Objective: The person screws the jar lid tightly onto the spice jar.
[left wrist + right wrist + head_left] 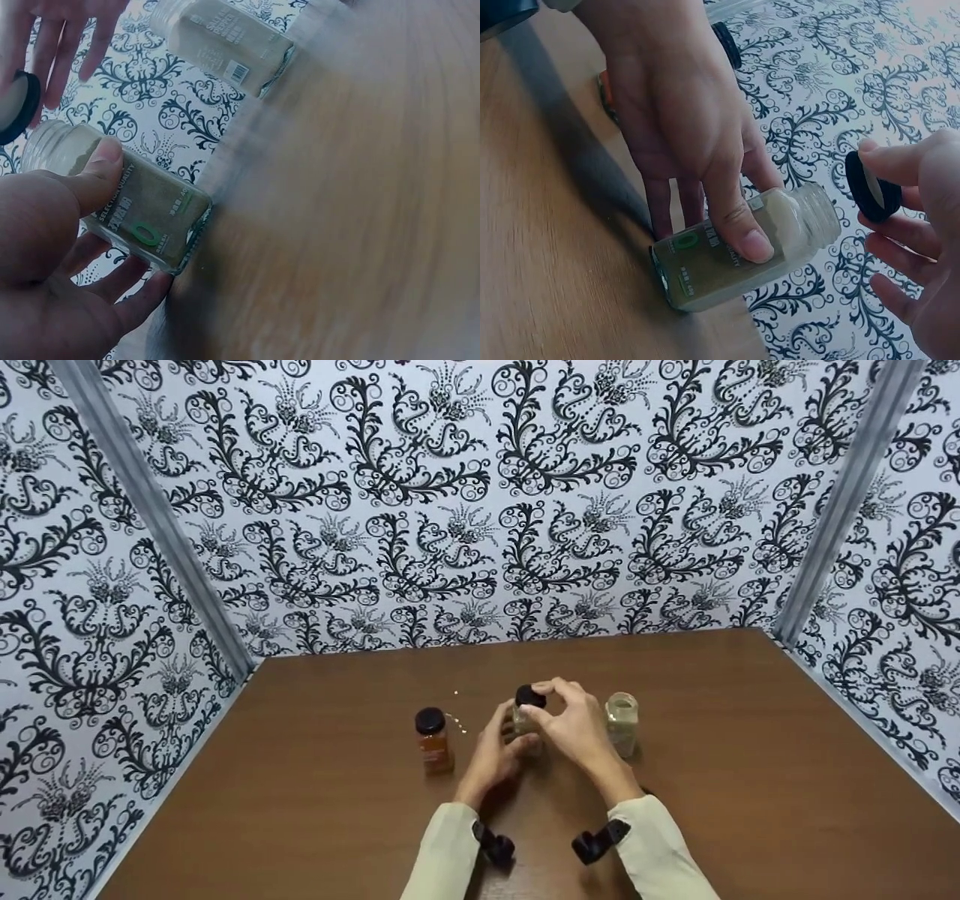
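My left hand (495, 756) holds a square glass spice jar (720, 266) around its body, thumb across the label. Pale greenish-brown powder fills most of it, and its threaded neck is uncovered in both wrist views. Just off that mouth, my right hand (579, 727) pinches a round black lid (871, 187) between thumb and fingers. To the right of both hands stands a second glass jar (622, 727) of similar powder, with no lid on it. Left of them is a jar of orange-red spice (435, 751) capped in black.
Small pale bits (460, 727) lie scattered on the brown table (322, 795) beside the orange-red jar. Black-and-white patterned walls (450, 510) enclose the table's back and sides. A black camera mount (600, 841) sits on the right wrist, another (495, 846) on the left.
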